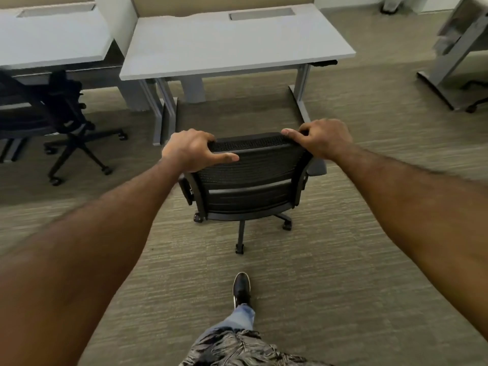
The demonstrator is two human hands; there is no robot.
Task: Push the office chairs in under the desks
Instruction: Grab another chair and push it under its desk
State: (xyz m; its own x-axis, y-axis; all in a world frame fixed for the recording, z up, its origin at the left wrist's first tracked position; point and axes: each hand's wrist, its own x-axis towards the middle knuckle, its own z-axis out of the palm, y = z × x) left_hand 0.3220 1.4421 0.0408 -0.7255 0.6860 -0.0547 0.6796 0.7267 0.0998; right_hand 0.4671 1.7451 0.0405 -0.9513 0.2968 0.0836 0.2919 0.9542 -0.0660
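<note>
A black mesh office chair [250, 186] stands on the carpet in front of me, its back towards me. My left hand [191, 150] grips the top left corner of the backrest. My right hand [320, 138] grips the top right corner. Beyond the chair is a grey desk [232, 46] on metal legs, with open floor beneath it. The chair sits a short way out from the desk's front edge, roughly in line with the gap between its legs.
A second black office chair [63, 120] sits at the left, partly under a neighbouring grey desk [50, 40]. Another desk's frame [449, 59] stands at the far right. A partition [116, 25] divides the two desks. My shoe [240, 287] is behind the chair.
</note>
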